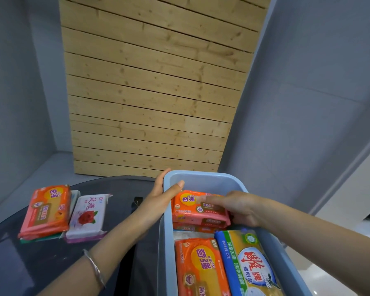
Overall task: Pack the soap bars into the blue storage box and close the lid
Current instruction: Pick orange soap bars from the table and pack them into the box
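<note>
The blue storage box [203,178] stands open at the table's right edge, with no lid in view. My left hand [160,197] grips its far left rim, thumb inside the wall. My right hand [237,207] rests on an orange soap pack [192,208] that lies on top of another orange pack at the far end of the box. Nearer me inside the box lie an orange soap pack [199,265] and a yellow-and-blue soap pack [250,265]. On the table to the left sit an orange soap pack [45,210] on a small stack and a white rose-print soap pack [88,216].
The dark round glass table [30,270] carries everything; a small black object [137,202] lies near my left wrist. A wooden slat panel [154,92] leans against the grey wall behind. Pale floor shows at the lower right.
</note>
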A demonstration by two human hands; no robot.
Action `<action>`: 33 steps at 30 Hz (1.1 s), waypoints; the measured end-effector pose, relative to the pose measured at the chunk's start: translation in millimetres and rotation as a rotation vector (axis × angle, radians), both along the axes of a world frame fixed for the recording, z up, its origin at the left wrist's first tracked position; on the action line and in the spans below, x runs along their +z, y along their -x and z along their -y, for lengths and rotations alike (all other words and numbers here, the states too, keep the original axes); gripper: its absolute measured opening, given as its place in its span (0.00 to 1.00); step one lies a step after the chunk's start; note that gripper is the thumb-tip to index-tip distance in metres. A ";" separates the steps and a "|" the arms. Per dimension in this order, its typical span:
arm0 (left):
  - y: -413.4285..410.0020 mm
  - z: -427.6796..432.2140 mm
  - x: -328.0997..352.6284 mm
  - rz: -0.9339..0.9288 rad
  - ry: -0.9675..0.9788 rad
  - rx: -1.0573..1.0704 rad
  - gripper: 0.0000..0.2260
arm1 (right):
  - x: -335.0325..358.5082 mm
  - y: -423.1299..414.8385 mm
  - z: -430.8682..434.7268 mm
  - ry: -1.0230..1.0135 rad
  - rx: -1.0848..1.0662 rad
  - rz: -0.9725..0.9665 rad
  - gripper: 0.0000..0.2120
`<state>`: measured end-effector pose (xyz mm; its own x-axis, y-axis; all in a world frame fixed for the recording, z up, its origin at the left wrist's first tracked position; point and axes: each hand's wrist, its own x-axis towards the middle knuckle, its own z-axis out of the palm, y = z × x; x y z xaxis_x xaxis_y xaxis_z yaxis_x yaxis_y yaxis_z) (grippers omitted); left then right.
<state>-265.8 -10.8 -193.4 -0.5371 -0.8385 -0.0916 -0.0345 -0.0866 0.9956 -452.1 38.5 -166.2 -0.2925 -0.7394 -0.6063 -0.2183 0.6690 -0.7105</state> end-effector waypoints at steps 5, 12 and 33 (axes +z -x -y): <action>0.8 0.8 -2.7 -0.008 -0.013 0.006 0.27 | -2.1 -1.3 -3.2 -0.074 0.023 -0.051 0.33; 2.2 1.3 -3.3 -0.022 -0.012 0.020 0.26 | -4.5 -10.5 6.1 0.018 -0.068 -0.047 0.31; -172.1 7.1 -4.8 0.178 0.177 0.568 0.22 | 51.0 -159.0 10.2 0.459 0.136 0.104 0.25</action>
<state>-93.8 -17.9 -198.2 0.0084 -0.9996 0.0276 -0.1979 0.0254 0.9799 -293.1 28.3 -115.3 -0.1302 -0.9646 -0.2295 -0.1943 0.2518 -0.9481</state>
